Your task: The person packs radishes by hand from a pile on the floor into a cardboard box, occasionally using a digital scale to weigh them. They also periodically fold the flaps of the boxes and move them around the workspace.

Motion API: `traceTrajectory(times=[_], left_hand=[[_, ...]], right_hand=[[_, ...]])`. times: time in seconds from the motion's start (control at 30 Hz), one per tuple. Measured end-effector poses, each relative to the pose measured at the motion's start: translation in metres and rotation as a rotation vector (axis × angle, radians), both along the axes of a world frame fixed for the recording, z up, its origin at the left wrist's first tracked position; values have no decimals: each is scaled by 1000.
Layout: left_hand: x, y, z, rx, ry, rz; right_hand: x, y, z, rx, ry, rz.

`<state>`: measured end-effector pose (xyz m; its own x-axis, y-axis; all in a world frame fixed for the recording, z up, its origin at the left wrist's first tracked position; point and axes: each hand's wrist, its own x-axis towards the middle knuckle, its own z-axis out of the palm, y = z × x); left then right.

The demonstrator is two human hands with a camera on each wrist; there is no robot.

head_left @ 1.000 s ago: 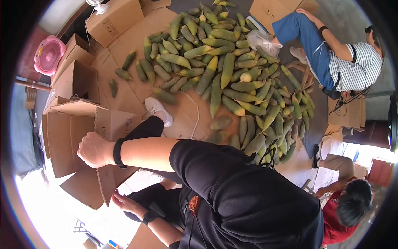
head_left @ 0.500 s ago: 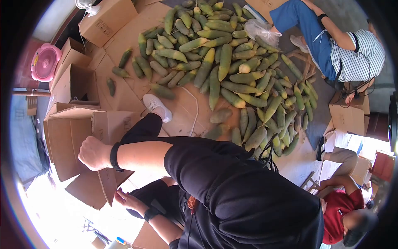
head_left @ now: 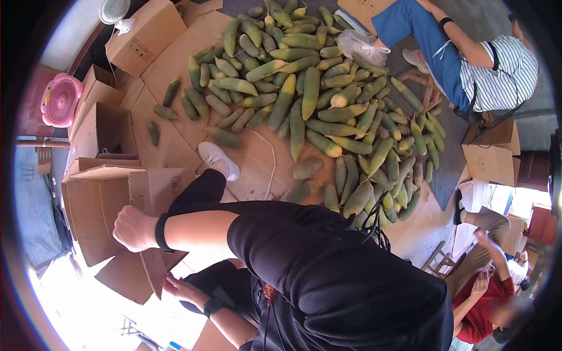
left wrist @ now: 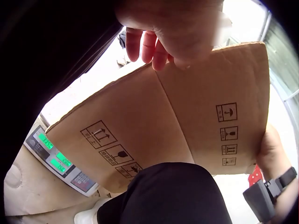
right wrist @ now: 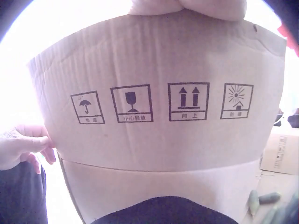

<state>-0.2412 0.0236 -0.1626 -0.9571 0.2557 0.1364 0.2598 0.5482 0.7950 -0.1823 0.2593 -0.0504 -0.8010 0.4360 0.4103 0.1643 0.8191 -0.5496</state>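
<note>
An opened cardboard box (head_left: 99,199) stands at the left in the head view, its flaps spread. My right hand (head_left: 136,229) is closed round a flap's upper edge; the right wrist view shows its fingers (right wrist: 187,7) over the top of the printed cardboard (right wrist: 159,140). At the flap's lower corner is my left hand (head_left: 186,292), fingers loosely bent, fingertips touching the edge. In the left wrist view that left hand (left wrist: 173,32) lies along the upper edge of the cardboard (left wrist: 140,116), with the right hand (left wrist: 273,151) at the other side.
Many green radish-like vegetables (head_left: 310,99) lie piled on cardboard sheets. A scale (left wrist: 60,161) with green digits stands beyond the box in the left wrist view. A person in stripes (head_left: 503,73) sits top right, another in red (head_left: 480,304) bottom right. Several boxes (head_left: 146,38) stand top left.
The head view has shifted a little, and the box and both hands appear slightly lower. The person in red has raised the hands. My hold on the flap looks the same.
</note>
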Motion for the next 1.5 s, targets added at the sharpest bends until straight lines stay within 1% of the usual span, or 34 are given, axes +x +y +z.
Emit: traceTrajectory(times=[0.13,0.33,0.77,1.07,1.13,1.23,1.27,1.33,1.37,1.4,1.43,1.47,1.5], left_hand=[[-1,-1,-2,-10,23,-14],[3,3,-1,39,34,1],[-2,-2,-5,47,22,5],[3,2,3,34,24,2],[6,3,8,52,-15,2],[14,-6,27,7,-63,-50],[12,-18,27,12,-63,-45],[14,-44,33,-3,93,8],[23,-56,41,-121,175,72],[23,-69,38,-120,179,87],[22,-93,29,-132,80,119],[21,-115,20,-144,-19,151],[28,-133,10,-31,-238,199]], right_hand=[[-1,0,-2,-8,29,-10],[-1,-2,-2,4,-4,-25],[-4,-2,-1,3,-37,-21],[-4,-1,2,12,-69,-16],[-3,-1,4,13,-83,-14],[-1,1,4,16,-100,2],[-2,1,2,6,-97,2],[-2,0,0,2,-91,19],[1,1,-1,-17,43,22],[4,2,0,-40,178,24],[5,3,4,-166,272,58],[10,5,8,-165,278,72],[17,8,13,-258,570,48]])
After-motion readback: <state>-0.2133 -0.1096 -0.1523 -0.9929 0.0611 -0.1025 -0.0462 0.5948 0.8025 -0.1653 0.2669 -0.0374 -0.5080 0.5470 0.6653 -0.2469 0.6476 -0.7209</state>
